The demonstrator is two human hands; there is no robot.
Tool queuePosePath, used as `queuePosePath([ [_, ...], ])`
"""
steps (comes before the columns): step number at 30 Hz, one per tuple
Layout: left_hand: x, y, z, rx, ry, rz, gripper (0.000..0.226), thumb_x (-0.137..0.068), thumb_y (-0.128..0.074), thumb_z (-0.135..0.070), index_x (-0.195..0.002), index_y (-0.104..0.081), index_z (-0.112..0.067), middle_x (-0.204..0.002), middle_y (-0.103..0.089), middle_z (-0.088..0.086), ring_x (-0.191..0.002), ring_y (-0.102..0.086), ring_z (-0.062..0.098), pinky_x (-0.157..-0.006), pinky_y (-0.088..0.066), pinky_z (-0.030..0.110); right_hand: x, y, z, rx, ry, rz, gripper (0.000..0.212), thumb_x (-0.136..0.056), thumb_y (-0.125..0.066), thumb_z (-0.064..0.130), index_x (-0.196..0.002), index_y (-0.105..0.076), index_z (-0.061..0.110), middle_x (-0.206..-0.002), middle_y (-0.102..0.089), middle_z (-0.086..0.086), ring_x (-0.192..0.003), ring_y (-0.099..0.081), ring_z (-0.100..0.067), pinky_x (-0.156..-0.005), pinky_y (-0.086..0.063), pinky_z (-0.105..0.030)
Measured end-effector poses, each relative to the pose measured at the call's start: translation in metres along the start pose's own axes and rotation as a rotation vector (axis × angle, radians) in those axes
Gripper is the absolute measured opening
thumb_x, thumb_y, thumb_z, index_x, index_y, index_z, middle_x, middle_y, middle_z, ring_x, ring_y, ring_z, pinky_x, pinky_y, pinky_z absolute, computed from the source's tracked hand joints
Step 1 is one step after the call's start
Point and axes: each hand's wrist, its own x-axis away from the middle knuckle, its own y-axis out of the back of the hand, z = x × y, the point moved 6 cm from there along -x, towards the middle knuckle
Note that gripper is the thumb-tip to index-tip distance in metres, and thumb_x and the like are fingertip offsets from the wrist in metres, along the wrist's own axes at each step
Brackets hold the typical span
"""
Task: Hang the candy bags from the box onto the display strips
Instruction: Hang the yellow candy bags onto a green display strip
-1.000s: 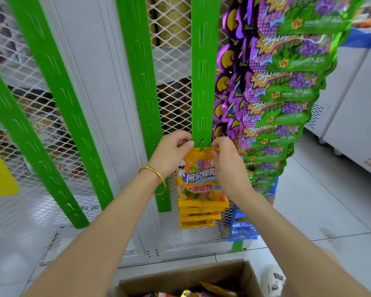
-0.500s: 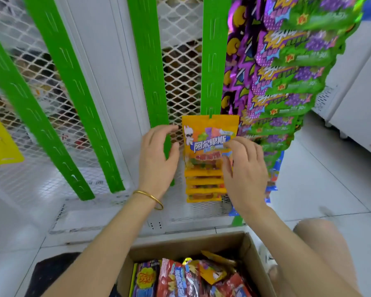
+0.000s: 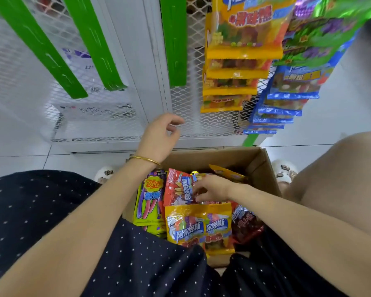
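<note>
Orange bags (image 3: 242, 52) hung above cardboard box (image 3: 263, 166). Left hand (image 3: 159, 140) held loosely curled, holding nothing; right hand (image 3: 212, 188) fingertips pinched on red candy bag (image 3: 178, 189).

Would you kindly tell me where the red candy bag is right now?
In the head view, the red candy bag lies in the cardboard box, between the yellow-green lollipop bag and the right hand touching it.

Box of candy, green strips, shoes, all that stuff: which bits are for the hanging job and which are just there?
For the job: box, red bag under right hand, orange bags, green strips, hung bags, left hand.

Just there: shoes, mesh cabinet, floor.
</note>
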Motion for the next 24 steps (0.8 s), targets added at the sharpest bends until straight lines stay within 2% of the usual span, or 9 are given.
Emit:
queuePosePath([
  [2,0.004,0.000,0.003,0.002,-0.001,0.019,0.025,-0.089,-0.050,0.000,-0.108,-0.063,-0.009,-0.106,-0.058,-0.004,-0.094,-0.054,0.008,-0.083,-0.040,0.014,-0.003,-0.018,-0.003,-0.004,-0.010,0.054,0.032,-0.090,-0.058,0.032,-0.117,-0.062,0.014,-0.118,-0.061,-0.004,-0.107,-0.056,-0.022,-0.089,-0.047,-0.033],
  [7,0.004,-0.001,0.005,-0.014,0.005,0.031,0.024,-0.090,-0.050,-0.004,-0.109,-0.063,-0.012,-0.106,-0.057,-0.007,-0.097,-0.053,0.006,-0.081,-0.037,0.009,-0.009,-0.035,0.000,-0.121,0.018,-0.015,0.024,-0.088,-0.062,0.027,-0.105,-0.066,0.011,-0.107,-0.064,-0.005,-0.092,-0.056,-0.018,-0.073,-0.040,-0.025],
  [11,0.006,-0.005,0.010,-0.012,0.039,0.077,0.023,-0.089,-0.053,-0.005,-0.109,-0.062,-0.012,-0.105,-0.058,-0.006,-0.096,-0.053,0.006,-0.070,-0.037,-0.001,-0.011,-0.023,0.001,-0.248,0.029,-0.084,0.015,-0.086,-0.065,0.018,-0.094,-0.068,0.006,-0.099,-0.066,-0.007,-0.087,-0.057,-0.016,-0.073,-0.042,-0.024],
  [13,0.008,-0.013,0.016,-0.021,0.086,0.179,0.022,-0.090,-0.055,-0.009,-0.111,-0.062,-0.013,-0.107,-0.058,-0.005,-0.098,-0.052,0.005,-0.069,-0.037,-0.002,-0.007,-0.005,-0.002,-0.415,0.019,-0.127,0.006,-0.086,-0.066,0.014,-0.086,-0.067,0.009,-0.085,-0.063,-0.003,-0.078,-0.057,-0.012,-0.070,-0.043,-0.021],
  [15,0.013,-0.024,0.023,-0.070,0.141,0.343,0.024,-0.090,-0.057,-0.016,-0.114,-0.061,-0.013,-0.112,-0.059,-0.003,-0.102,-0.052,0.007,-0.079,-0.038,0.008,0.003,0.018,-0.002,-0.597,0.023,-0.152,0.013,-0.086,-0.064,0.011,-0.075,-0.061,0.016,-0.072,-0.057,0.004,-0.063,-0.053,0.001,-0.061,-0.043,-0.015],
  [17,0.020,-0.036,0.028,-0.138,0.191,0.524,0.028,-0.089,-0.060,-0.023,-0.115,-0.062,-0.013,-0.115,-0.059,-0.001,-0.106,-0.053,0.011,-0.088,-0.039,0.019,0.016,0.041,0.001,-0.659,0.052,-0.186,0.020,-0.087,-0.063,0.009,-0.072,-0.058,0.020,-0.066,-0.055,0.012,-0.055,-0.051,0.009,-0.058,-0.039,-0.008],
  [19,0.025,-0.044,0.029,-0.164,0.213,0.633,0.027,-0.087,-0.063,-0.024,-0.111,-0.064,-0.012,-0.107,-0.062,0.000,-0.100,-0.056,0.011,-0.087,-0.043,0.021,0.028,0.061,0.002,-0.692,0.083,-0.235,0.019,-0.088,-0.061,0.008,-0.074,-0.059,0.020,-0.060,-0.057,0.015,-0.053,-0.051,0.009,-0.056,-0.038,-0.008],
  [21,0.022,-0.046,0.026,-0.153,0.188,0.605,0.016,-0.085,-0.065,-0.019,-0.100,-0.066,-0.012,-0.095,-0.063,0.000,-0.089,-0.057,0.011,-0.077,-0.045,0.019,0.039,0.078,-0.001,-0.732,0.108,-0.319,0.014,-0.088,-0.061,0.011,-0.077,-0.062,0.019,-0.067,-0.060,0.013,-0.061,-0.054,0.006,-0.062,-0.043,-0.012],
  [24,0.011,-0.037,0.012,-0.064,0.131,0.431,0.003,-0.083,-0.066,-0.014,-0.085,-0.064,-0.014,-0.077,-0.058,-0.006,-0.072,-0.053,0.005,-0.061,-0.041,0.013,0.059,0.101,-0.005,-0.814,0.120,-0.450,0.008,-0.088,-0.061,0.013,-0.081,-0.063,0.010,-0.076,-0.061,0.003,-0.069,-0.057,-0.001,-0.067,-0.045,-0.015],
])
